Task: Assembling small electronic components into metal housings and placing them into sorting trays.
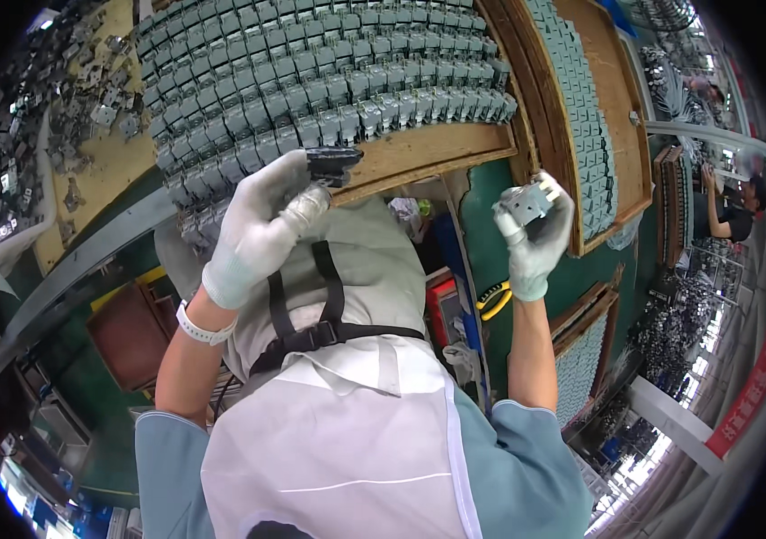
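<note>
My left hand (266, 225), in a white glove, is closed on a dark, blocky part (334, 163) that juts out to the right past the fingers. It is held above the near edge of a wooden tray (437, 154) filled with rows of grey metal parts (311, 67). Apart from it, on the right, my gloved right hand (540, 238) grips a small grey metal part (525, 207) with pale prongs on its upper side. The thumb and fingers pinch this part from both sides, just left of a second tray's edge.
A second wooden tray (616, 99) with grey parts stands at the right. Loose metal pieces (109, 99) lie scattered on a board at the far left. Yellow-handled pliers (494, 301) are below my right hand. Another person (733, 211) works at the far right.
</note>
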A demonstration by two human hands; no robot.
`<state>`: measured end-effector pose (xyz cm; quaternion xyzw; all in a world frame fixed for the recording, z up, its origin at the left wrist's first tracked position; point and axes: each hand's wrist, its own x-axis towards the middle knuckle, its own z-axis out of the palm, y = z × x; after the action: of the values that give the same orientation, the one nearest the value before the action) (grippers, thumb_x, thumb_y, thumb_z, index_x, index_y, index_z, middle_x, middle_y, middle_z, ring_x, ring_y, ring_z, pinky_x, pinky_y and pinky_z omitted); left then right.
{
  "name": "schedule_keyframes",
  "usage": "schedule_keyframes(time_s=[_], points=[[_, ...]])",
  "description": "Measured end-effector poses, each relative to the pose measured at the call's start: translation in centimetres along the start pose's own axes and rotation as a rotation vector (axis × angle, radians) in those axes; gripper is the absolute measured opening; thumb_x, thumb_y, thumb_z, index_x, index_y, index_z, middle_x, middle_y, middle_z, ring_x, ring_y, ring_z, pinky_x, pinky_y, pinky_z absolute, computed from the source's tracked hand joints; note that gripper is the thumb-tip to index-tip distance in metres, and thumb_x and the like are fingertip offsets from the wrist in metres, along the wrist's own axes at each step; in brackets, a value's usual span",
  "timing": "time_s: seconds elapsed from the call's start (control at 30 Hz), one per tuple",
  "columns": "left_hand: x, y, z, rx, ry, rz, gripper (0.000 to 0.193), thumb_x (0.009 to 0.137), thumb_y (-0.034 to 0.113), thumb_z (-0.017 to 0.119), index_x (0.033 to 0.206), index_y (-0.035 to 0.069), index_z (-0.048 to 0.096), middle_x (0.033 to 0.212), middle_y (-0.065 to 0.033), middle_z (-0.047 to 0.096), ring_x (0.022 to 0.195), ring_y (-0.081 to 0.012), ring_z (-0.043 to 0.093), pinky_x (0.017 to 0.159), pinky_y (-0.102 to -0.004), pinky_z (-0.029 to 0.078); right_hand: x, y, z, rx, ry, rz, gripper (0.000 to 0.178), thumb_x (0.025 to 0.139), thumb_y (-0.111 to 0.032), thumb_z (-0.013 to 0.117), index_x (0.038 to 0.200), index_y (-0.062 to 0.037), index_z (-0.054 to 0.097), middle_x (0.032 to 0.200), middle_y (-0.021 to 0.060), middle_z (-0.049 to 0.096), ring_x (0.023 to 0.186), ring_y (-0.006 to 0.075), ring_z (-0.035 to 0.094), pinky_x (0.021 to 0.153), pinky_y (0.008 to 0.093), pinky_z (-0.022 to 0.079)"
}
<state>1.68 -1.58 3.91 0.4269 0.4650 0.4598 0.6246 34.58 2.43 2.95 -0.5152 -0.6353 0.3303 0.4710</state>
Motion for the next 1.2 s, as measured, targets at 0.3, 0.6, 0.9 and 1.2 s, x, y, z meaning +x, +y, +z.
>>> schedule_keyframes(time_s=[0.3, 0.6, 0.9, 1.2], points=[[0.6, -1.3, -0.6, -0.037, 0.017, -0.038, 0.037, 0.094, 0.009, 0.057, 0.128, -0.006, 0.056, 0.121, -0.0096, 0.064, 0.113, -0.0153, 0.058, 0.102, -0.0316, 0.043, -0.9, 4.8, -0.5, -0.306, -0.089, -0.259, 0.066, 0.074, 0.003, 0.081, 0.132, -0.0022, 0.050, 0.103, 0.0079, 0.063, 0.092, 0.0187, 0.063, 0.086, 0.0337, 0.054], [2.1, 1.2, 1.4, -0.066, -0.100, 0.146, 0.047, 0.091, 0.010, 0.065, 0.131, -0.008, 0.049, 0.108, -0.0107, 0.065, 0.096, -0.0119, 0.061, 0.087, -0.0289, 0.051, 2.9, -3.9, 5.3, 0.491, -0.436, 0.179, 0.081, 0.071, -0.018, 0.089, 0.135, 0.0022, 0.043, 0.109, 0.0122, 0.062, 0.098, 0.0221, 0.065, 0.089, 0.0345, 0.054], [4.5, 2.0, -5.0, 0.056, 0.152, 0.258, 0.056, 0.074, 0.013, 0.081, 0.119, -0.008, 0.056, 0.098, -0.0168, 0.069, 0.092, -0.0161, 0.066, 0.082, -0.0321, 0.053, 12.0, -10.0, 17.4, -0.394, -0.958, -0.374, 0.096, 0.072, -0.009, 0.074, 0.154, -0.0073, 0.023, 0.109, 0.0214, 0.066, 0.086, 0.0393, 0.067, 0.077, 0.0439, 0.054], [-1.3, -1.9, -22.8, 0.805, 1.085, 0.350, 0.032, 0.082, 0.005, 0.072, 0.113, -0.002, 0.067, 0.103, -0.0105, 0.068, 0.091, -0.0196, 0.063, 0.085, -0.0327, 0.049, 43.4, -0.8, 29.5, -0.523, -0.512, -0.355, 0.033, 0.082, -0.017, 0.072, 0.113, -0.0042, 0.071, 0.093, 0.0057, 0.073, 0.082, 0.0126, 0.066, 0.073, 0.0275, 0.054]])
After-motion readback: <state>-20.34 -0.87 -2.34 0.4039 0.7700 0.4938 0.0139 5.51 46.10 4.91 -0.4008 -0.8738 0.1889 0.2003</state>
